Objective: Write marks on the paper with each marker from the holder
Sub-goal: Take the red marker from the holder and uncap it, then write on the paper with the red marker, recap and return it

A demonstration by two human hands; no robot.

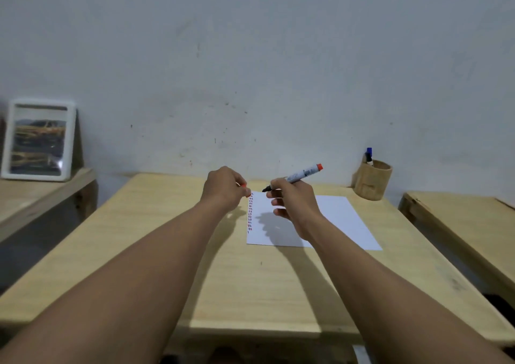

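A white sheet of paper (342, 219) lies on the wooden table, with a column of short red marks (250, 213) along its left edge. My right hand (295, 205) hovers over the paper, gripping an uncapped marker (299, 177) with a red end, tip pointing left. My left hand (224, 188) is closed just left of the paper's top corner, and a red cap (243, 185) peeks from its fingers. A round wooden holder (372, 181) stands at the back right with a blue marker (369, 152) and a black one (369, 159) in it.
The light wooden table (156, 252) ends at a grey wall. A framed picture (39, 139) leans on a lower bench at the left. Another wooden bench (459, 221) sits to the right, with a gap between it and the table.
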